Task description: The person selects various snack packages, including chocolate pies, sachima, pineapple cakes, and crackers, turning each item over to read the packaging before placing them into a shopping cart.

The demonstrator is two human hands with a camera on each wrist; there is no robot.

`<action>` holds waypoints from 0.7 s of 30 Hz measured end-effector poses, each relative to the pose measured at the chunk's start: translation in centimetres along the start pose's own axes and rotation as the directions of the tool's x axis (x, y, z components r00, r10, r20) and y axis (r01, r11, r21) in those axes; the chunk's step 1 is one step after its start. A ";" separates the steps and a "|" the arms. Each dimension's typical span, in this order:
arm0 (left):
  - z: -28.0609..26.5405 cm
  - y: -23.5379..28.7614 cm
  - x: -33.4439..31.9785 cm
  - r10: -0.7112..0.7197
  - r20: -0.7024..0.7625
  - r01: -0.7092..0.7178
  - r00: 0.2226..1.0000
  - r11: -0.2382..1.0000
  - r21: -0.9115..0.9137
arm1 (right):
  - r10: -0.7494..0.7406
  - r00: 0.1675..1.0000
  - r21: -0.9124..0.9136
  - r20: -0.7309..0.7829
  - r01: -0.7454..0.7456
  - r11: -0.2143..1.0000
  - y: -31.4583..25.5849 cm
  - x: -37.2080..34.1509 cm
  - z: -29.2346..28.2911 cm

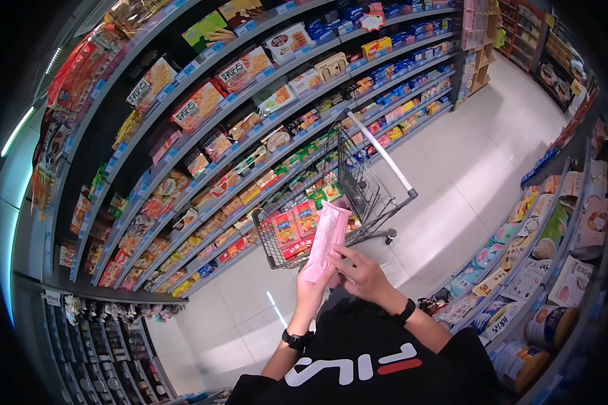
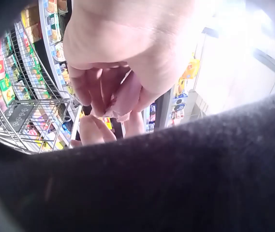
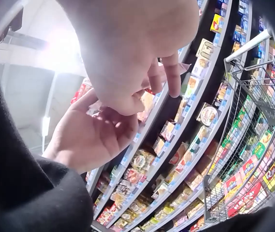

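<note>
A long pink package [image 1: 329, 236] is held up in front of the body in the head view. The left hand [image 1: 311, 287] grips its lower end from below, fingers curled round it. The right hand [image 1: 365, 275] touches the package's lower right side with its fingers. In the left wrist view, pink wrapping [image 2: 126, 99] shows between the curled fingers of the left hand [image 2: 123, 43]. In the right wrist view, the right hand [image 3: 137, 53] covers most of the package beside the left hand [image 3: 91, 135]; whether its thumb pinches the package is hidden.
A wire shopping cart [image 1: 271, 244] with a white handle [image 1: 383, 152] stands just beyond the hands, holding several red and yellow packs. Shelves of boxed and bagged snacks [image 1: 197, 106] curve along the left and far side. Another stocked shelf [image 1: 520, 283] lies at right, beside the tiled floor [image 1: 446, 196].
</note>
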State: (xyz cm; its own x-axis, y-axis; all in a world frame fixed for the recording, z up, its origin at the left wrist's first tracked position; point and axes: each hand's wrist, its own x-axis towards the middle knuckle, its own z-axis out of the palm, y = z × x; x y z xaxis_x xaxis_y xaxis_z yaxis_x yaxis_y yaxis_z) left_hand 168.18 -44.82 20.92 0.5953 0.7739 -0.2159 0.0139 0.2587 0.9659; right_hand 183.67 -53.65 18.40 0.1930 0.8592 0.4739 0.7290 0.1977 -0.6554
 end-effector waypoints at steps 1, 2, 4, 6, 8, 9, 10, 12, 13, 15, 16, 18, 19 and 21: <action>-0.3 0.0 -0.1 -0.016 -0.007 0.016 1.000 1.000 -0.015 | -0.008 1.000 0.046 0.012 0.007 0.999 0.1 -0.1 -0.1; -0.6 0.0 -0.1 -0.031 -0.013 0.031 0.999 0.999 -0.031 | -0.008 1.000 0.047 0.013 0.007 0.999 0.3 -0.2 -0.2; -1.4 -0.5 -0.2 -0.012 -0.078 0.010 0.997 0.999 -0.032 | 0.081 0.994 0.109 -0.077 -0.072 0.991 1.0 -0.6 -0.5; -2.3 -1.2 -0.3 0.003 -0.139 -0.008 0.990 0.999 -0.032 | 0.207 0.960 0.192 -0.188 -0.171 0.966 1.8 -0.8 -0.8; -3.1 -1.5 -0.5 0.008 -0.172 -0.019 0.985 0.998 -0.063 | 0.337 0.896 0.283 -0.288 -0.256 0.924 2.9 -1.4 -0.6; -2.9 -1.2 -0.6 -0.002 -0.181 -0.013 0.984 0.996 -0.085 | 0.485 0.830 0.524 -0.277 -0.292 0.800 3.9 -1.8 -0.2; -2.8 -1.1 -0.6 -0.004 -0.172 -0.011 0.985 0.996 -0.085 | 0.618 0.753 0.728 -0.227 -0.290 0.621 4.7 -2.3 0.0; -2.5 -1.0 -0.9 -0.021 -0.184 0.000 0.983 0.994 -0.113 | 0.655 0.749 0.868 -0.098 -0.257 0.425 4.7 -1.9 -1.3; -2.2 -0.8 -1.0 -0.023 -0.174 0.003 0.985 0.993 -0.115 | 0.706 0.707 0.894 0.034 -0.337 0.295 4.6 -1.6 -1.8; -1.6 -0.5 -1.0 -0.024 -0.120 0.013 0.993 0.996 -0.091 | 0.713 0.678 0.888 0.179 -0.423 0.179 4.8 -1.6 -1.9; -1.3 -0.6 -1.0 -0.024 -0.115 0.014 0.993 0.996 -0.091 | 0.715 0.676 0.889 0.176 -0.422 0.181 4.7 -1.7 -2.1; -0.2 0.1 -0.9 0.059 -0.011 -0.059 0.998 0.998 -0.014 | 0.627 0.703 0.886 0.336 -0.461 0.042 4.1 -1.5 -2.5; 0.4 0.7 -1.6 0.001 0.070 0.002 0.998 0.999 -0.041 | 0.533 0.771 0.904 0.349 -0.427 0.025 3.9 -1.5 -2.5; 0.8 0.2 -1.8 -0.038 0.128 0.035 0.991 0.999 0.026 | 0.569 0.779 0.934 0.265 -0.355 0.050 3.6 -1.8 -1.7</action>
State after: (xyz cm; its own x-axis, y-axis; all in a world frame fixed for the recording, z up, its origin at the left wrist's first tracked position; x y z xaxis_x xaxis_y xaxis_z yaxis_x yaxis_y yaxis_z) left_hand 167.79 -46.62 21.59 0.6926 0.6829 -0.2323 0.0559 0.2702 0.9612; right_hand 187.06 -55.29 16.18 0.3907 0.9066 -0.1597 -0.6451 0.1458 -0.7501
